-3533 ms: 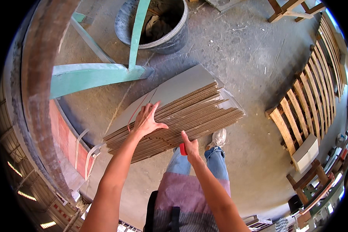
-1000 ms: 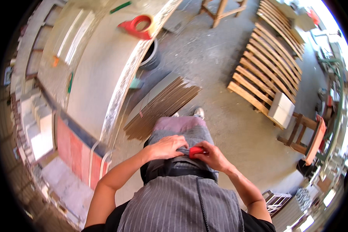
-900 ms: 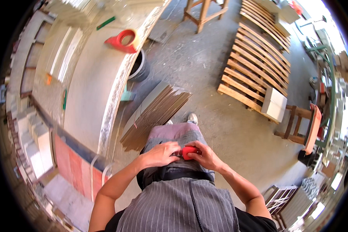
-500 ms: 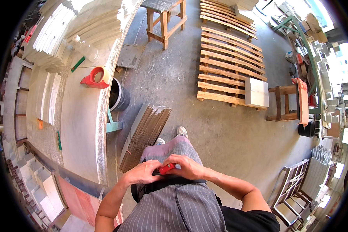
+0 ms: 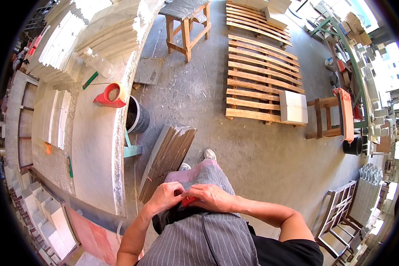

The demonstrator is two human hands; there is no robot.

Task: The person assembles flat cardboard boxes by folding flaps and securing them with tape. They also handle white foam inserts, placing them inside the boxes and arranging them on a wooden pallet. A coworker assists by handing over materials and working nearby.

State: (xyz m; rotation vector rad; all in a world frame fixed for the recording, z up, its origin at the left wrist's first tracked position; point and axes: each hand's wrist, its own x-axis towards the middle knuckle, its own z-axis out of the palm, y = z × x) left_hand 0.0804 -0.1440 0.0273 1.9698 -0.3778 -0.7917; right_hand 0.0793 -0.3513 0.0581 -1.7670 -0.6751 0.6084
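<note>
At my waist both hands are close together over a black belt or pouch. My right hand is closed round a small red object; its kind is mostly hidden under my fingers. Beside it, my left hand has its fingers curled and its thumb side nearly touching the right fingers. What the left hand pinches, if anything, cannot be made out. A grey striped apron hangs under both hands.
A workbench on the left bears a red tape dispenser, a clear bottle and board stacks. Flattened cardboard leans near my feet, by a black bucket. Ahead right lies a wooden pallet with a white box.
My left hand has tilted up, and its fingers have moved in against the right. My right hand has lowered slightly and now covers more of the red object.
</note>
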